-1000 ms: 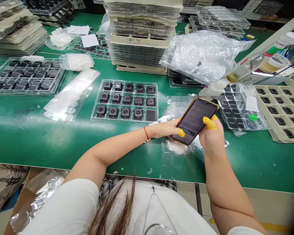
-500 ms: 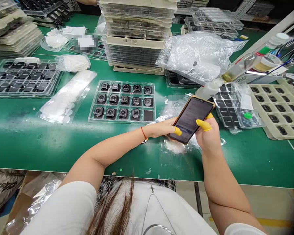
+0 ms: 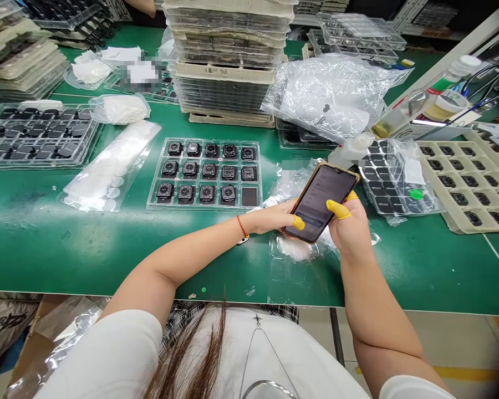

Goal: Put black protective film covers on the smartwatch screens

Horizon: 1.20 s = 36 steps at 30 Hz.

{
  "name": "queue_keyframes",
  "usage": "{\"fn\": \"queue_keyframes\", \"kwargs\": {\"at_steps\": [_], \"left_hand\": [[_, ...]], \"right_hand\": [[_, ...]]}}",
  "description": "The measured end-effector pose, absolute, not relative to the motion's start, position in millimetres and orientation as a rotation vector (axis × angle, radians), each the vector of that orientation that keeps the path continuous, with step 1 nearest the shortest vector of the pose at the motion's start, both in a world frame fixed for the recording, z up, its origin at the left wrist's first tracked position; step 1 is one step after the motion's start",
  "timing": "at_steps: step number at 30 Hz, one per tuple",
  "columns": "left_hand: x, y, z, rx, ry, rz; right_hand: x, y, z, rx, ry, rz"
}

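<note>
A smartphone in a dark case with a yellowish edge is held tilted above the table, its screen lit with a grey page. My left hand grips its lower left edge, the thumb in a yellow finger cot lying over the screen's bottom. On the other side, my right hand holds the right edge, its thumb, also in a yellow cot, over the screen. The fingers behind the phone are mostly hidden. Left of the phone lies a clear tray of square black watch bodies, with one pocket at its front right holding none.
Tall stacked trays rise behind. A plastic bag of round films lies left, beside another clear tray of black parts. Crumpled bubble bags, a clear bottle and a beige tray of watch parts stand right.
The view has shifted slightly, so the table's things appear a little further left. Both hands keep their hold on the phone, with the thumbs in nearly the same places.
</note>
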<state>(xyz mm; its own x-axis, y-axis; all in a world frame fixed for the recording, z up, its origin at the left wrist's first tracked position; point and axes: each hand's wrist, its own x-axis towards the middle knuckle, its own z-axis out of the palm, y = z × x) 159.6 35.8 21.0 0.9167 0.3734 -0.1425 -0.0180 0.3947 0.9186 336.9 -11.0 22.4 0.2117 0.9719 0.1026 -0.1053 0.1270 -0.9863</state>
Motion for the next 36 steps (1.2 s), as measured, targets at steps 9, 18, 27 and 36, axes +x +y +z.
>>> {"fn": "queue_keyframes", "kwargs": {"at_steps": [9, 18, 27, 36], "left_hand": [[160.5, 35.9, 17.3, 1.132, 0.342, 0.267], [160.2, 35.9, 18.7, 1.134, 0.313, 0.275], [158.7, 35.9, 20.1, 1.141, 0.330, 0.268], [160.6, 36.6, 16.5, 1.147, 0.333, 0.252]], "right_hand": [[337.2, -11.9, 20.9, -1.138, -1.022, 1.036], [337.1, -11.0, 21.6, -1.165, -1.087, 1.003], [335.3, -12.3, 27.1, -1.148, -1.032, 1.046], [336.2, -12.3, 21.2, -1.211, -0.964, 0.981]]}}
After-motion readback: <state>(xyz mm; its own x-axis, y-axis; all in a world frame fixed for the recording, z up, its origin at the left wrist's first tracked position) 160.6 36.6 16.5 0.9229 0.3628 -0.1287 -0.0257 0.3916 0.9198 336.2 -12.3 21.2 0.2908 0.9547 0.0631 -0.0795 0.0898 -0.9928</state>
